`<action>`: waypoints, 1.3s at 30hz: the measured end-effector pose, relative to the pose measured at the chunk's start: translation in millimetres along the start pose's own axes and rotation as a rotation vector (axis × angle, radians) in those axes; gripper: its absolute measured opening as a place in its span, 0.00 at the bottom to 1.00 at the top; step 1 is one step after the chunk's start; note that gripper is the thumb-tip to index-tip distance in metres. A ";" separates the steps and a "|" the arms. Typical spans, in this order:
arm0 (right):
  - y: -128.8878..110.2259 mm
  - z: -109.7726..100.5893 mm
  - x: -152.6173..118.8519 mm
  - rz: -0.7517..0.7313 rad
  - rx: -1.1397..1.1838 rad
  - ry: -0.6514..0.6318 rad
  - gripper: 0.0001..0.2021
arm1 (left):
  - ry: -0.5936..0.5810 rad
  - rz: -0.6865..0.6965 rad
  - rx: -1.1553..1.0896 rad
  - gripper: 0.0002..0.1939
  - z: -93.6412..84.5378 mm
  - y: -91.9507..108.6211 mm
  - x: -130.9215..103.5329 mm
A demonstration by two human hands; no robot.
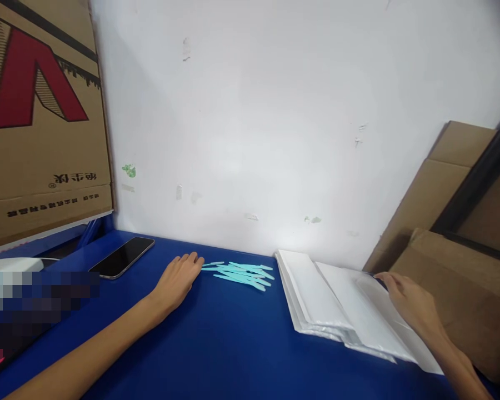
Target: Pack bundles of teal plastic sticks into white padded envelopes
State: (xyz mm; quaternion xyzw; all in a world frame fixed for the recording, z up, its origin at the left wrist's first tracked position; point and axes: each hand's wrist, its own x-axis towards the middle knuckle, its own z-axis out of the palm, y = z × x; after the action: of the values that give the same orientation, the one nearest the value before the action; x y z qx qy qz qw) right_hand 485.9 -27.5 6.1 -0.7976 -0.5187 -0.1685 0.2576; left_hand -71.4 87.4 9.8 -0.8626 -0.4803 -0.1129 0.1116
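Several thin turquoise plastic sticks lie in a loose, overlapping pile on the blue table. At the pile's left end is my left hand, palm down with fingers curled together; stick ends poke out by its fingertips. A stack of flat white plastic bags rests right of the pile, its layers partly fanned. Over the far right edge of the stack, my right hand is closed in a pinch. Something dark and thin shows at its fingertips, too little of it visible to name.
A smartphone with a dark screen lies at the back left. Above it rises a large printed cardboard box. More cardboard stands close beside my right arm. A white wall borders the table's back edge. The lower left is pixelated.
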 end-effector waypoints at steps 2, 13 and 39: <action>1.8 -1.1 -0.4 0.013 0.000 0.010 0.25 | 0.024 0.014 -0.018 0.25 -1.3 3.9 2.7; 11.9 -1.3 -1.0 0.053 -0.008 -0.010 0.25 | 0.032 0.302 -0.204 0.19 7.6 57.9 34.3; 0.9 1.3 -3.6 0.082 0.055 -0.066 0.21 | -0.574 0.176 -0.098 0.18 3.7 83.0 103.3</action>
State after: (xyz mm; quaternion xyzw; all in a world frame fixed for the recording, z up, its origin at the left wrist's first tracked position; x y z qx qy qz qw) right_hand 485.3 -29.7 2.9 -0.8160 -0.4980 -0.1172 0.2691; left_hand 52.8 128.8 30.5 -0.9018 -0.4098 0.1226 -0.0609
